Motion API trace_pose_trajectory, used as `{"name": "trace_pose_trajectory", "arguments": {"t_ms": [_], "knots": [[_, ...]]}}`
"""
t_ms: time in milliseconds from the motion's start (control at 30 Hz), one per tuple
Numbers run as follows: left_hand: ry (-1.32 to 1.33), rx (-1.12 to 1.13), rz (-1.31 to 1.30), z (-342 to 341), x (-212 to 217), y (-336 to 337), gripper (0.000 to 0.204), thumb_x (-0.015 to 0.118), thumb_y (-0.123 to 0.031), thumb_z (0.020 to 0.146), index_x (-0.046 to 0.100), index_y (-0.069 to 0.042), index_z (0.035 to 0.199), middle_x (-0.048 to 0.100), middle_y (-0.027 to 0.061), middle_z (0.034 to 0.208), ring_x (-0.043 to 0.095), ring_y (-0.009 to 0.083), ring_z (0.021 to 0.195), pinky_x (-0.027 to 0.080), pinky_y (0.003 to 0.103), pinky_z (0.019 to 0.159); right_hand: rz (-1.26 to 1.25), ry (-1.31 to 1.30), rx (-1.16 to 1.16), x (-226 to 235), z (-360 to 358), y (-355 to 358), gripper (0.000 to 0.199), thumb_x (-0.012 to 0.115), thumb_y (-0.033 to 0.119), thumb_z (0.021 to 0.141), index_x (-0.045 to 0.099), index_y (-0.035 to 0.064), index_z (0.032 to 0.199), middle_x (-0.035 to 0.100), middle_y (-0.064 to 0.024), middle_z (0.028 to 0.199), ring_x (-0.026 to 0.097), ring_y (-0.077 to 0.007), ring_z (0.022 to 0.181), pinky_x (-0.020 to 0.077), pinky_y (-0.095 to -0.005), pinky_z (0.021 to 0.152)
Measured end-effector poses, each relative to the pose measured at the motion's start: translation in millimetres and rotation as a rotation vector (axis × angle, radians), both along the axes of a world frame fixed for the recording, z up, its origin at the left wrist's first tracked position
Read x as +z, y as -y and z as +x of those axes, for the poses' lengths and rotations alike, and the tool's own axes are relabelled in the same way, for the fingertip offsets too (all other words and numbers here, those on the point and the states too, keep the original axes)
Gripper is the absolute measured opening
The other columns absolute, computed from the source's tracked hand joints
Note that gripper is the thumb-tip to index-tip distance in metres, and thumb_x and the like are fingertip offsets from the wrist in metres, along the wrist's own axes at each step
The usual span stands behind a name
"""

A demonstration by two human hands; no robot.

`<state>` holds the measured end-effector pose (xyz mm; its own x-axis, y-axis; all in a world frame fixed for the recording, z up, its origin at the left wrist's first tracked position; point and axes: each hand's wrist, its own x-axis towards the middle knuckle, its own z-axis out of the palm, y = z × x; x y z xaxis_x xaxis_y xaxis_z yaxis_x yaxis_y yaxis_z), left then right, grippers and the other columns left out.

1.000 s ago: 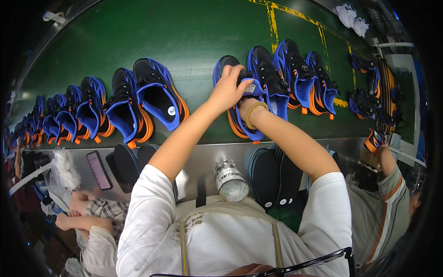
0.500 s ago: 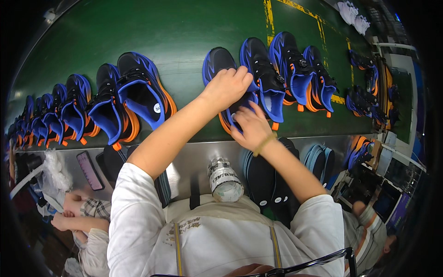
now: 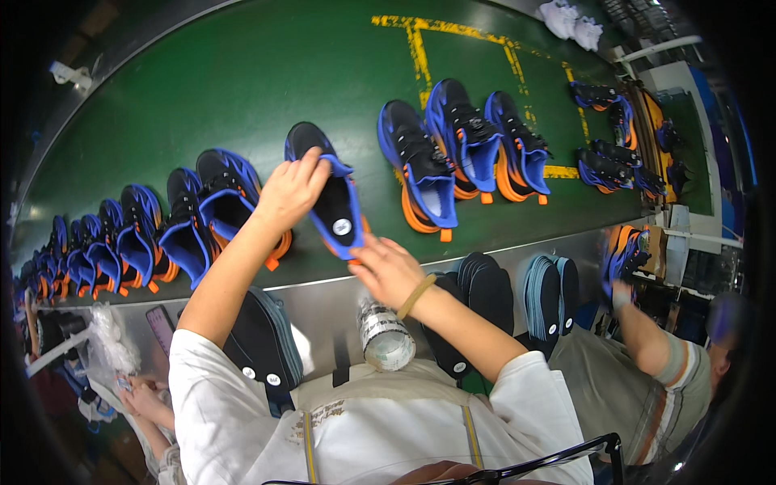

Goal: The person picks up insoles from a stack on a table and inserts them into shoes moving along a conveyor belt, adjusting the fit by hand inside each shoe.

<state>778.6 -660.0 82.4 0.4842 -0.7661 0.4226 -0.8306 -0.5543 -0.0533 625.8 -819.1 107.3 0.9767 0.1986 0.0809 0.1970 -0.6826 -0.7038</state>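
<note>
A black and blue sneaker [image 3: 333, 202] with an orange sole sits toe-away on the green work surface [image 3: 323, 65]. My left hand [image 3: 293, 192] is closed on its upper near the tongue. Fingers of my right hand [image 3: 390, 273] pinch the heel edge. Inside the shoe lies a dark insole with a round white sticker [image 3: 343, 227]. To the right stand three matching sneakers, the nearest sneaker [image 3: 416, 166] a hand's width away. On the left a long row of the same shoes begins with a sneaker [image 3: 228, 190] close to my left forearm.
Stacked black and blue insoles [image 3: 485, 287] lie on the metal ledge, with more insoles [image 3: 552, 295] right and an insole stack [image 3: 263, 335] left. A tape-wrapped clear container [image 3: 386, 338] stands before me. A phone [image 3: 160, 327] lies left. People sit on both sides; a co-worker's arm [image 3: 643, 335] reaches right.
The held sneaker has shifted left, apart from the three on the right. My right hand has moved from the shoe's opening to its heel. The view has turned somewhat.
</note>
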Motion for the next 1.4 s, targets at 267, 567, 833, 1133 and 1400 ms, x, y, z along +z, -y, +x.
{"name": "trace_pose_trajectory", "arguments": {"t_ms": [267, 567, 833, 1133, 1400], "knots": [[-0.362, 0.085, 0.165, 3, 19, -3, 0.02, 0.052, -0.014, 0.077, 0.053, -0.003, 0.094, 0.049, 0.0164, 0.106, 0.056, 0.0288, 0.072, 0.046, 0.036, 0.066, 0.372, 0.796, 0.311, 213, -17, 13, 0.016, 0.059, 0.012, 0.067, 0.058, 0.0122, 0.083, 0.058, -0.0102, 0.091, 0.057, -0.0252, 0.078, 0.0455, -0.0377, 0.069], [-1.118, 0.103, -0.839, -14, 20, -1, 0.011, 0.05, -0.008, 0.075, 0.044, 0.0, 0.07, 0.05, 0.0139, 0.062, 0.045, 0.0237, 0.053, 0.041, 0.029, 0.055, 0.152, 0.779, 0.264, 224, -75, 59, 0.027, 0.061, 0.009, 0.063, 0.058, 0.0107, 0.09, 0.057, -0.0114, 0.094, 0.055, -0.0215, 0.075, 0.0452, -0.0325, 0.069], [-0.005, 0.297, 0.362, -13, 22, 21, 0.054, 0.063, -0.032, 0.067, 0.04, -0.004, 0.107, 0.055, 0.0074, 0.07, 0.058, 0.0231, 0.06, 0.045, 0.034, 0.052, -0.459, -0.382, -0.705, 3, -208, 135, 0.046, 0.061, 0.026, 0.069, 0.049, 0.0145, 0.112, 0.039, -0.0192, 0.117, 0.043, -0.0339, 0.103, 0.038, -0.041, 0.083], [-0.474, 0.183, 0.51, 12, 57, 21, 0.015, 0.048, -0.01, 0.074, 0.049, -0.004, 0.088, 0.058, 0.017, 0.068, 0.058, 0.0328, 0.067, 0.047, 0.041, 0.057, -0.459, -0.412, -0.792, -14, -227, 137, 0.06, 0.065, 0.03, 0.067, 0.041, 0.0156, 0.12, 0.035, -0.0248, 0.119, 0.038, -0.0388, 0.107, 0.0341, -0.0414, 0.089], [-0.838, 0.062, -0.385, -57, 62, 104, 0.05, 0.065, -0.029, 0.069, 0.047, -0.002, 0.107, 0.056, 0.0204, 0.08, 0.059, 0.0247, 0.073, 0.045, 0.035, 0.065, -0.133, -0.182, -0.903, 17, -220, 178, 0.051, 0.063, 0.03, 0.071, 0.05, 0.0023, 0.111, 0.046, -0.0297, 0.108, 0.046, -0.0393, 0.103, 0.0367, -0.0396, 0.087]]}}
